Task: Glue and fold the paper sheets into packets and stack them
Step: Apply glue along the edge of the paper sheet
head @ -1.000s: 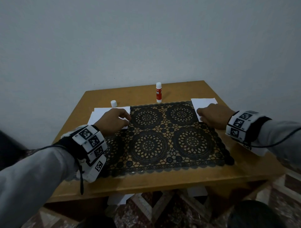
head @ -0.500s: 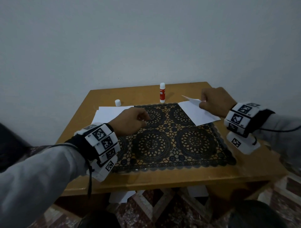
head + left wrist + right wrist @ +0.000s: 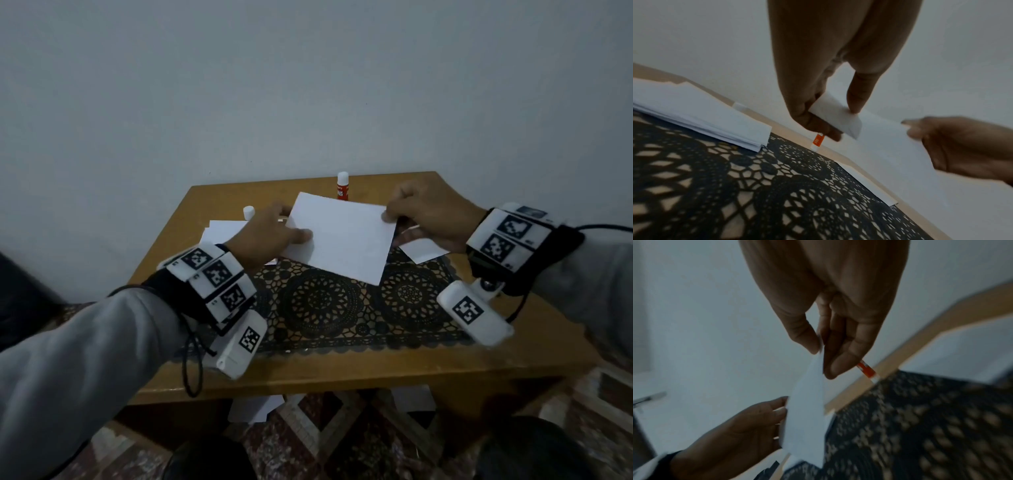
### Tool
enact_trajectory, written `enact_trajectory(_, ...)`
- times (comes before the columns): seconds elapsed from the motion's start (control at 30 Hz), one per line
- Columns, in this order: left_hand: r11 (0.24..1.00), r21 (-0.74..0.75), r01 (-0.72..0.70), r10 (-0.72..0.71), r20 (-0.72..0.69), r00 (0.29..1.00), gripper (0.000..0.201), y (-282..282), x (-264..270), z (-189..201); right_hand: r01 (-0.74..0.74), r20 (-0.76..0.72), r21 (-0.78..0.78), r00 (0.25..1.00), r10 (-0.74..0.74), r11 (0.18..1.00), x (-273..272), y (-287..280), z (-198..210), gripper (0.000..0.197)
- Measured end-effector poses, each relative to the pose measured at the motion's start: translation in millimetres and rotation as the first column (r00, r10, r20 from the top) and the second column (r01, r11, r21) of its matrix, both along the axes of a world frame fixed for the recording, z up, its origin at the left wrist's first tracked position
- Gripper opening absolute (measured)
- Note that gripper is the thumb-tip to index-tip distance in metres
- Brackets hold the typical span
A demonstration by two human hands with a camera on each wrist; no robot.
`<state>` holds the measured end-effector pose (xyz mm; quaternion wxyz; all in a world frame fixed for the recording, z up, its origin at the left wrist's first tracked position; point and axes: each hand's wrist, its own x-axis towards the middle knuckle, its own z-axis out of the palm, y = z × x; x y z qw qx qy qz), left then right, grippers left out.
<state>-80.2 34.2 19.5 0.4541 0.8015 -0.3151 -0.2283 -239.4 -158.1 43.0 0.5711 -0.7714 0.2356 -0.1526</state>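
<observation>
A white paper sheet [image 3: 342,240] hangs in the air above the black lace mat [image 3: 322,301], tilted down toward me. My left hand [image 3: 298,236] pinches its left edge, thumb on top; the left wrist view shows the same pinch [image 3: 838,116]. My right hand [image 3: 388,216] pinches the sheet's far right corner between thumb and fingers [image 3: 821,352]. A red-and-white glue stick [image 3: 342,186] stands upright without its cap behind the sheet. A stack of white sheets [image 3: 222,231] lies at the table's left, and another white paper [image 3: 423,250] lies at the right under my right hand.
The glue stick's white cap [image 3: 248,212] stands near the left stack. The small wooden table [image 3: 342,373] sits against a plain wall. More white papers [image 3: 253,407] lie on the patterned floor beneath its front edge.
My right hand lifted a sheet from the right pile and carried it to the middle. My left hand left the left stack and took hold of the sheet's left edge.
</observation>
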Motion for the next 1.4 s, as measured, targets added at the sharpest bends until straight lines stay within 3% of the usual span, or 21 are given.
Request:
enact_trajectory(0.1, 0.992, 0.124, 0.005, -0.012, 0.052, 0.999, 0.047, 8.2, 2.8, -0.5, -0.051, -0.194, 0.013, 0.98, 0.053, 0.999, 2.7, -0.1, -16.4, 0.009)
enact_trajectory(0.23, 0.956, 0.284, 0.067, -0.095, 0.085, 0.992, 0.068, 11.4, -2.3, -15.4, -0.018, -0.278, -0.089, 0.961, -0.008, 0.996, 26.1, -6.3, -28.2, 0.005)
enact_trajectory(0.33, 0.957, 0.289, 0.037, -0.082, 0.143, 0.986, 0.042, 9.1, -3.7, -29.6, 0.058, -0.26, -0.216, 0.959, -0.115, 0.975, 51.7, -11.6, -30.4, 0.003)
enact_trajectory(0.47, 0.984, 0.178, 0.01, -0.019, 0.051, 0.998, 0.004, 5.7, -2.4, -37.9, 0.162, -0.189, -0.351, 0.952, -0.24, 0.922, 84.4, -21.5, -36.7, 0.007)
enact_trajectory(0.57, 0.969, 0.237, 0.066, -0.08, 0.05, 0.996, 0.009, 4.8, -2.9, -44.0, 0.179, -0.165, -0.427, 0.948, -0.271, 0.886, 108.2, -29.1, -41.2, 0.022)
enact_trajectory(0.63, 0.955, 0.274, 0.114, -0.15, 0.116, 0.982, 0.01, 6.5, -3.3, -46.2, 0.176, -0.188, -0.44, 0.941, -0.282, 0.881, 123.4, -34.8, -44.2, 0.045)
enact_trajectory(0.7, 0.935, 0.318, 0.156, -0.224, 0.191, 0.956, 0.012, 10.1, -3.5, -46.2, 0.145, -0.227, -0.455, 0.935, -0.272, 0.878, 136.5, -39.4, -47.6, 0.051)
enact_trajectory(0.83, 0.909, 0.354, 0.221, -0.298, 0.18, 0.937, 0.012, 16.6, -7.2, -42.5, 0.061, -0.279, -0.495, 0.934, -0.225, 0.867, 154.9, -47.2, -53.0, 0.035)
enact_trajectory(1.0, 0.86, 0.431, 0.272, -0.357, 0.129, 0.925, 0.019, 23.9, -13.6, -37.2, 0.062, -0.263, -0.493, 0.94, -0.217, 0.868, 156.7, -50.6, -53.3, 0.019)
enact_trajectory(1.17, 0.754, 0.626, 0.198, -0.519, 0.385, 0.763, 0.037, 28.3, -20.7, -27.1, 0.01, -0.236, -0.547, 0.958, -0.165, 0.837, 135.1, -45.6, -43.8, 0.019)
enact_trajectory(1.27, 0.708, 0.701, 0.085, -0.585, 0.515, 0.627, 0.041, 30.1, -32.5, -30.0, -0.148, -0.288, -0.391, 0.957, 0.032, 0.908, 112.9, -35.3, -29.7, 0.02)
enact_trajectory(1.4, 0.66, 0.746, 0.091, -0.674, 0.535, 0.509, 0.04, 30.7, -41.4, -35.3, -0.298, -0.282, -0.439, 0.941, 0.185, 0.848, 88.5, -7.8, -15.9, 0.014)
